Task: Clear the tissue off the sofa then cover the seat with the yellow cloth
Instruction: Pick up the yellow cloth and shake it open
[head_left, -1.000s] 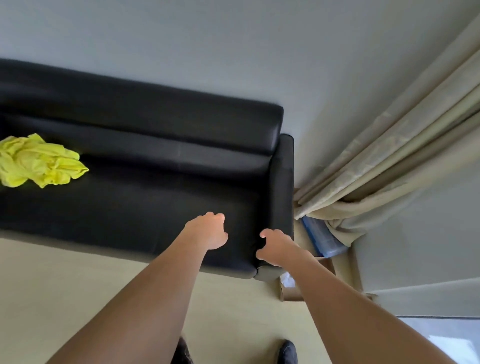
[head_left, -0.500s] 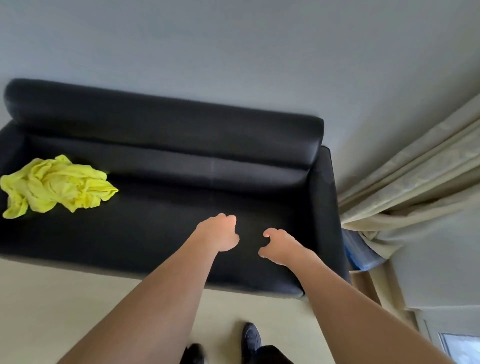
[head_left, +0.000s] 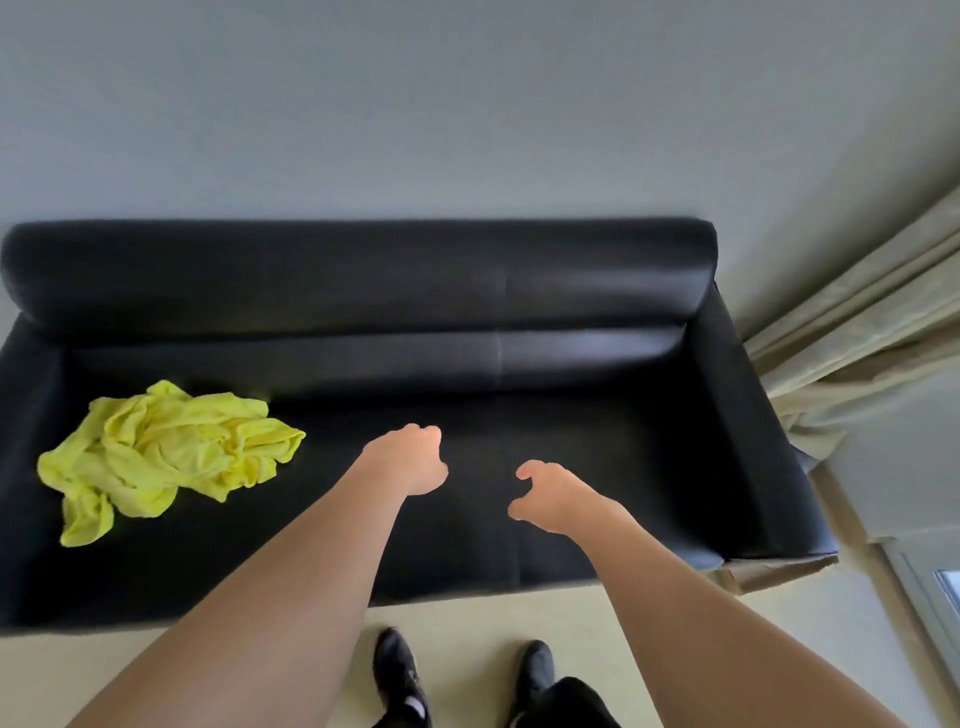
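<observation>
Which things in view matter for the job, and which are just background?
Job: yellow cloth, crumpled on the seat's left; black sofa; left hand; right hand, both empty. No tissue visible.
Background: curtain; shoes.

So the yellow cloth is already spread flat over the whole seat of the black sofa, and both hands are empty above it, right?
Not quite. In the head view the yellow cloth is not spread out: it lies crumpled in a heap on the left part of the black sofa seat, leaving most of the seat bare. The rest holds: the left hand and the right hand are both empty above the seat.
</observation>
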